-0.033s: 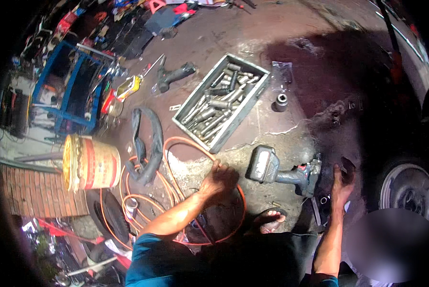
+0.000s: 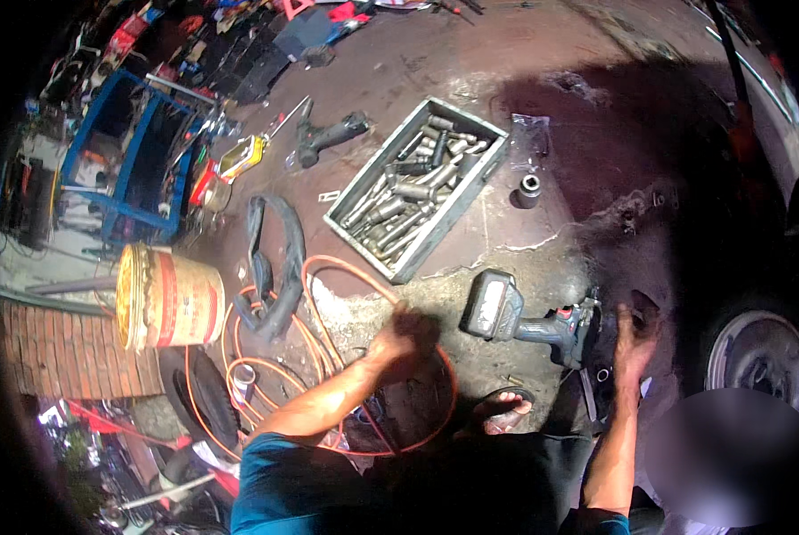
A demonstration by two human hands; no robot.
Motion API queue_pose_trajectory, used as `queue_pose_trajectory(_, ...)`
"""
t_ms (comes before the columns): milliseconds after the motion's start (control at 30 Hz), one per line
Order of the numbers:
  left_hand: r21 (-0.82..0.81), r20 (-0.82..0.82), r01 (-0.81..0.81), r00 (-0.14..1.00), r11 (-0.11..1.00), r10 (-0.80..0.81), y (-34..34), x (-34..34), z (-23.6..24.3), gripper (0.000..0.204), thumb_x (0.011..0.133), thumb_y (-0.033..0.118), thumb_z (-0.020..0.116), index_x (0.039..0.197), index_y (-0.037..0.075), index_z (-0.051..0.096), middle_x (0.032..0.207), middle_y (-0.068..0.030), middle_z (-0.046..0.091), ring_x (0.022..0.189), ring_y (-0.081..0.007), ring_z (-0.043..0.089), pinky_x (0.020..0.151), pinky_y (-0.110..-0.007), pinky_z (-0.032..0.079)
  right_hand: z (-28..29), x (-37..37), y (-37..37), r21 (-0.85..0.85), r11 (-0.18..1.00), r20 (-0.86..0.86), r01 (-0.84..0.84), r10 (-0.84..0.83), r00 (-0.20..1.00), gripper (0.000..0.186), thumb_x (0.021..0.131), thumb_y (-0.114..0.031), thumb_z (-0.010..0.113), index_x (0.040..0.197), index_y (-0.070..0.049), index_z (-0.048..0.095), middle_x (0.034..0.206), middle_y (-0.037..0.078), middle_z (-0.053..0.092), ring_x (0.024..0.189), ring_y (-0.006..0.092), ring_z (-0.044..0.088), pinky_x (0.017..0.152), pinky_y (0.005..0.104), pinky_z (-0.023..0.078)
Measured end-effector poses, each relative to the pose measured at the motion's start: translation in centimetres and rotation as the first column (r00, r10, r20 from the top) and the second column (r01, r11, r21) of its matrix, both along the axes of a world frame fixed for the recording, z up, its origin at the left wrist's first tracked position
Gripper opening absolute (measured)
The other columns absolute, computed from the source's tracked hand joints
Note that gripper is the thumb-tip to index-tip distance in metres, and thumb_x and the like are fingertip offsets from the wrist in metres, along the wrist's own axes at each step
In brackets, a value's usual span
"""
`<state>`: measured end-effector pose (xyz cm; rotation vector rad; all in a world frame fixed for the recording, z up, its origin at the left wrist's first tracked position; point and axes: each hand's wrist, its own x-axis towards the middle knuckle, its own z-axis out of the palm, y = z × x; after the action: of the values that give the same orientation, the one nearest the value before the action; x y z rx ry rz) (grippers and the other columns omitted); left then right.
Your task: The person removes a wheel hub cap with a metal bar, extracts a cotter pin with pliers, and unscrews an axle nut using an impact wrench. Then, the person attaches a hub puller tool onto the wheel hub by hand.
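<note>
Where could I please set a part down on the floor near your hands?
Bare floor lies between the socket tray, the lone socket and the cordless wrench. It is crowded left of the left hand, with orange hose coils, and around the right hand.

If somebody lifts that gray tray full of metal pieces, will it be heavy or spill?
Probably heavy: the gray tray is packed with metal sockets. The loose pieces would likely slide and clatter if it tilts. Its walls look rigid, so it should hold its shape, best lifted level.
</note>
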<state>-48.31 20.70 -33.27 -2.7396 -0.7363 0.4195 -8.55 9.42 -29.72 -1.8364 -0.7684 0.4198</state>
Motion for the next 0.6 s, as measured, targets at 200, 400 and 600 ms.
queue_pose_trajectory(200, 0.066, 0.144, -0.535, 0.840, 0.842, 0.523, 8.1, -12.5, 6.0, 0.026, 0.068, 0.018, 0.062, 0.093, 0.007, 0.063, 0.098, -0.0162, 0.053, 0.102, -0.0331, 0.047, 0.098, -0.047, 0.031, 0.0, 0.5, 0.7, -0.046, 0.997, -0.051, -0.065, 0.063, 0.997, 0.034, 0.083, -0.019, 0.063, 0.107, 0.004, 0.055, 0.103, 0.012, 0.058, 0.097, 0.0218, 0.053, 0.087, 0.0315, 0.040)
queue_pose_trajectory(400, 0.395, 0.347, -0.898, 0.343, 0.195, 0.873, 21.9, -13.1, 12.7, 0.027, 0.076, 0.028, 0.058, 0.094, 0.010, 0.068, 0.112, -0.0129, 0.053, 0.114, -0.0302, 0.044, 0.091, -0.047, 0.037, -2.7, 1.3, 0.5, -0.032, 0.997, -0.099, -0.072, 0.068, 0.993, 0.031, 0.083, -0.019, 0.063, 0.103, 0.004, 0.058, 0.102, 0.011, 0.059, 0.094, 0.0204, 0.054, 0.086, 0.0320, 0.041)
queue_pose_trajectory(600, 0.198, 0.441, -0.839, 0.538, 0.507, 0.718, 22.9, -6.4, 8.7, 0.032, 0.070, 0.015, 0.055, 0.100, 0.008, 0.064, 0.111, -0.0168, 0.052, 0.105, -0.0343, 0.050, 0.084, -0.048, 0.042, -1.3, 1.1, 0.5, -0.048, 0.997, -0.081, -0.063, 0.059, 0.995, 0.028, 0.083, -0.017, 0.062, 0.103, 0.004, 0.059, 0.101, 0.010, 0.059, 0.095, 0.0204, 0.053, 0.087, 0.0315, 0.040)
